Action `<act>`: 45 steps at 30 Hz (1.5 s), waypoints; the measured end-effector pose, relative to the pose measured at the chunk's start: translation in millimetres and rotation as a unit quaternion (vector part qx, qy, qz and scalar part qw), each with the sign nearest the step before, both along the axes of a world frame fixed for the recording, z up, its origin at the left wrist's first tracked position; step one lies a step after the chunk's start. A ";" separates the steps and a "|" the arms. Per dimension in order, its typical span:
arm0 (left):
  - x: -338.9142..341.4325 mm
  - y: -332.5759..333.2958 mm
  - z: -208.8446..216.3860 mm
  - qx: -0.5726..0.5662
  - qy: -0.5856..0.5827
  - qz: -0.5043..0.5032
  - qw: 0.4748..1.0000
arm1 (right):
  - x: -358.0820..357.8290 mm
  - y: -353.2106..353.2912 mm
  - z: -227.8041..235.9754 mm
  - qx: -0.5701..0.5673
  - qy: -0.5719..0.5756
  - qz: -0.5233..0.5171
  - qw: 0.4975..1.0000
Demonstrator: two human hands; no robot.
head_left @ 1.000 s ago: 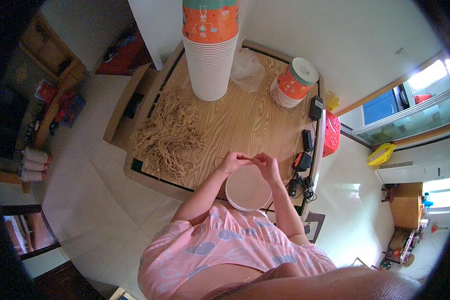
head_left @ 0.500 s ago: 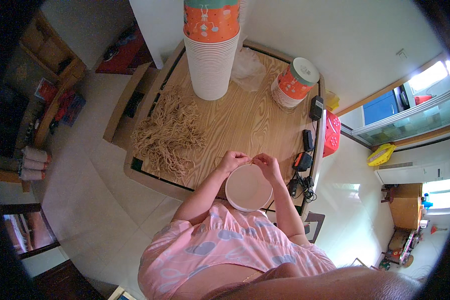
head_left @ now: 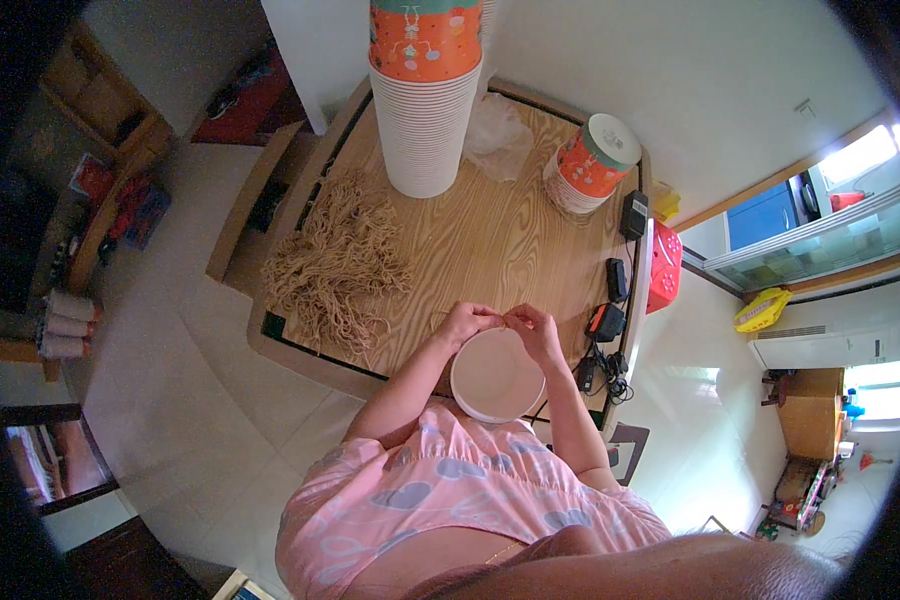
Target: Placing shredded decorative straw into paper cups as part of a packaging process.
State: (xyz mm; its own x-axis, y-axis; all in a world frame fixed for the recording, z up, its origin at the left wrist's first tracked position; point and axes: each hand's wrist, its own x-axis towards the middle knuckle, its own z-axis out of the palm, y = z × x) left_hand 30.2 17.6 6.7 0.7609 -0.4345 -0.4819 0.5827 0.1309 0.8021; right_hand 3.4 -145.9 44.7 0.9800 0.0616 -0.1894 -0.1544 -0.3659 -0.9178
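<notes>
A white paper bucket (head_left: 497, 377) sits against my front at the near table edge, its open mouth facing up. At its far rim, my left hand (head_left: 470, 322) and my right hand (head_left: 533, 328) come together, both closed in a pinch with fingertips nearly touching. What they pinch is too small to make out. A faint tan strand seems to show beside the left hand. Left of the hands, a tangled pile of tan cord (head_left: 335, 265) spreads over the wood-grain table (head_left: 480, 240).
A tall stack of paper buckets (head_left: 425, 120) rises at the back, beside a clear plastic bag (head_left: 498, 135). Upside-down orange and green buckets (head_left: 592, 165) stand at the far right corner. Black adapters (head_left: 615, 280) and cables (head_left: 615, 378) line the right edge, by a red basket (head_left: 664, 265).
The fingertips shift very slightly at the bucket's far rim. The bucket stays in place, and the view tilts a little.
</notes>
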 end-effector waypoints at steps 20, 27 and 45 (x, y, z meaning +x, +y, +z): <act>4.2 -0.8 -14.0 0.008 -0.037 0.015 0.999 | 3.6 -5.9 -7.1 -0.058 -0.016 0.041 0.997; 4.1 -1.3 -8.6 -0.017 -0.031 0.022 0.999 | 4.3 -7.0 -3.6 -0.027 0.004 0.032 0.999; 3.4 -1.8 -19.4 -0.017 -0.054 0.010 0.998 | 5.4 -3.6 -2.1 -0.007 0.000 0.026 1.000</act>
State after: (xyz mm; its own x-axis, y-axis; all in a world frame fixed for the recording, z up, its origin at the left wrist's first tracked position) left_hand 33.6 15.8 -12.8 0.8167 -0.4325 -0.3821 0.4899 0.1696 0.8551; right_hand 8.8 -149.4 42.6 0.9756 0.1093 -0.1907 -0.1350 -0.3868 -0.9122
